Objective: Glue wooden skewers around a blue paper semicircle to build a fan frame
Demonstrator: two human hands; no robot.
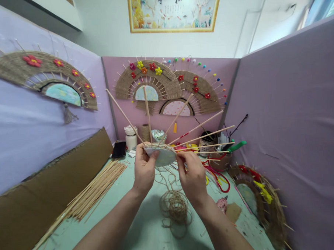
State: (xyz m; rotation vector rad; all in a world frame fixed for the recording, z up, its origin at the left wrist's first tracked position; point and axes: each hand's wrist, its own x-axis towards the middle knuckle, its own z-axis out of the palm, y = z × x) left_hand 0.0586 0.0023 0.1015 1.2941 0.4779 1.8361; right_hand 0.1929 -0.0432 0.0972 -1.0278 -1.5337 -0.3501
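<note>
A pale round-edged disc (pixel 163 157) with several thin wooden sticks (pixel 148 116) fanning out from its far edge is held up above the table. My left hand (pixel 145 165) grips the disc's left end, thumb on its near face. At the disc's right end, my right hand (pixel 191 172) has its fingers pinched together near the lowest sticks; what lies between the fingertips is too small to make out. Loose twine hangs below the disc and runs to a tangled twine heap (pixel 174 207) on the table.
On the green table (pixel 143 223), a bundle of sticks (pixel 99 185) lies left beside a cardboard strip (pixel 56 196). Behind stand a white jar (pixel 131 138), a twine spool (pixel 145 133) and a pot (pixel 220 161). A woven fan (pixel 266 205) leans right; others hang on the partitions.
</note>
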